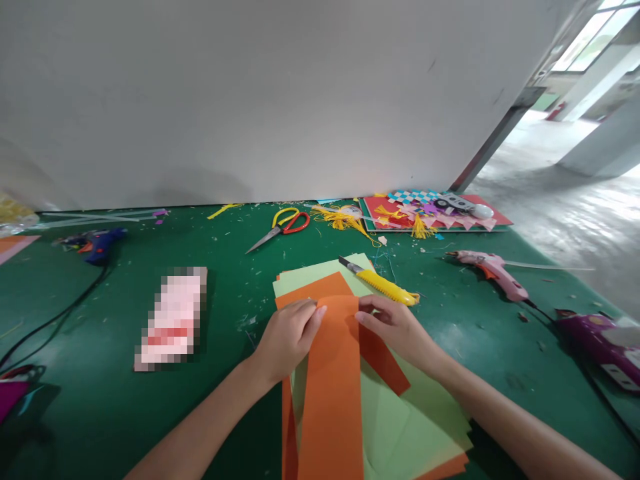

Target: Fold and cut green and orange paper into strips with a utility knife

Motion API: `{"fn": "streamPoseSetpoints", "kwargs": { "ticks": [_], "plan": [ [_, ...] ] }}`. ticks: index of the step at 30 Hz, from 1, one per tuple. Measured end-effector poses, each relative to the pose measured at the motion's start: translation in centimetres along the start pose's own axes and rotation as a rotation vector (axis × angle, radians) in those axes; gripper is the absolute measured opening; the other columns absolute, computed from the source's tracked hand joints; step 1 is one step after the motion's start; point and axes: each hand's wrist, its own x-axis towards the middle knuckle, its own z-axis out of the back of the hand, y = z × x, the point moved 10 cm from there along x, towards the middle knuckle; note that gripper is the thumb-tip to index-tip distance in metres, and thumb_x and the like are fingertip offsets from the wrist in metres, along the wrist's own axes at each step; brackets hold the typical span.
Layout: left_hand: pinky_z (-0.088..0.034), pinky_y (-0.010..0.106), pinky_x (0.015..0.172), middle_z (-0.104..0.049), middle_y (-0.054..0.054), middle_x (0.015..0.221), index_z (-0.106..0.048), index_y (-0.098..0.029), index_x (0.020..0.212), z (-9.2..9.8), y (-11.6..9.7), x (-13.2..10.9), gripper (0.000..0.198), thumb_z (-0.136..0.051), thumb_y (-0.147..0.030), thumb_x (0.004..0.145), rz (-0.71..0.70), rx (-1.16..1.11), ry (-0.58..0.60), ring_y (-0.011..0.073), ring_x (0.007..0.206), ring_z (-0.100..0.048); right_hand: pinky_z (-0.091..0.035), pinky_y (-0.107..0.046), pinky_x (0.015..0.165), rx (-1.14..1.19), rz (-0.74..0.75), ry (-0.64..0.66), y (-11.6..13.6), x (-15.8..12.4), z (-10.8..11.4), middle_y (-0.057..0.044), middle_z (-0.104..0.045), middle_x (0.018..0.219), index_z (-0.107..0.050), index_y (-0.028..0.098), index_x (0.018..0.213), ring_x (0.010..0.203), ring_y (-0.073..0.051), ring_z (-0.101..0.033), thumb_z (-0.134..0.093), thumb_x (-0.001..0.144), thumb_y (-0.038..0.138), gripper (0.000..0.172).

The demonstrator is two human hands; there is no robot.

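An orange paper strip (334, 393) is held up toward me, its far end curved over. My left hand (290, 328) pinches the strip's left edge near that end. On the opposite edge, my right hand (393, 327) grips it between thumb and fingers. Beneath lies a stack of light green paper (415, 427), with orange sheets among and under it. Another orange piece (383, 363) rests slantwise on the stack, partly hidden by the strip. Just beyond my right hand, a yellow utility knife (385, 285) lies across the stack's far right edge, blade showing.
Scissors (287, 227) with red and yellow handles lie near the wall. Glue guns lie on both sides: blue (103, 245) left, pink (493, 272) and purple (600, 343) right. Yellow tassels (345, 219) and a red board (500, 210) with scraps are behind. A blurred-out pink item (173, 313) lies left.
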Motion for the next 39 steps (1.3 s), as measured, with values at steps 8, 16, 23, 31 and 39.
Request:
{"fn": "streamPoseSetpoints", "kwargs": {
  "ticks": [8, 16, 23, 31, 39],
  "plan": [
    [-0.022, 0.025, 0.051, -0.030, -0.006, 0.058, -0.026, -0.021, 0.063, -1.4, 0.4, -0.3, 0.041, -0.035, -0.045, 0.095, 0.163, -0.315, 0.101, 0.0104, 0.054, -0.030, -0.027, -0.023, 0.047, 0.255, -0.096, 0.036, -0.5, -0.1, 0.0, 0.002, -0.050, 0.057, -0.055, 0.017, 0.064, 0.052, -0.009, -0.041, -0.054, 0.086, 0.040, 0.032],
    [-0.020, 0.027, 0.050, -0.026, -0.006, 0.058, -0.024, -0.020, 0.061, -3.2, -0.2, -1.0, 0.044, -0.036, -0.048, 0.094, 0.151, -0.315, 0.240, 0.0103, 0.053, -0.027, -0.024, -0.023, 0.045, 0.381, -0.086, -0.099, -0.7, 0.0, 1.4, 0.002, -0.051, 0.055, -0.055, 0.017, 0.064, 0.047, -0.008, -0.035, -0.059, 0.084, 0.043, 0.033],
    [-0.023, 0.027, 0.052, -0.030, -0.006, 0.059, -0.026, -0.020, 0.063, -2.4, -0.5, -0.8, 0.041, -0.034, -0.043, 0.096, 0.135, -0.352, 0.170, 0.0103, 0.055, -0.030, -0.029, -0.022, 0.046, 0.404, -0.128, 0.153, -0.5, -0.4, -1.2, 0.002, -0.053, 0.061, -0.062, 0.016, 0.078, 0.050, -0.008, -0.040, -0.057, 0.084, 0.047, 0.032],
    [-0.021, 0.026, 0.051, -0.026, -0.006, 0.058, -0.024, -0.020, 0.063, -2.5, -0.9, -1.0, 0.041, -0.033, -0.043, 0.096, 0.139, -0.386, 0.199, 0.0101, 0.054, -0.026, -0.028, -0.022, 0.046, 0.389, -0.159, 0.288, -0.6, -1.2, -3.1, 0.003, -0.049, 0.058, -0.065, 0.015, 0.072, 0.049, -0.008, -0.038, -0.063, 0.079, 0.049, 0.035],
    [-0.021, 0.026, 0.050, -0.025, -0.006, 0.059, -0.026, -0.021, 0.064, -3.4, -1.5, -1.3, 0.040, -0.032, -0.045, 0.095, 0.164, -0.461, 0.287, 0.0097, 0.053, -0.024, -0.032, -0.022, 0.047, 0.368, -0.154, 0.221, -1.1, -1.1, -2.4, 0.002, -0.048, 0.059, -0.063, 0.014, 0.072, 0.050, -0.008, -0.041, -0.062, 0.080, 0.050, 0.036]
  ]
}}
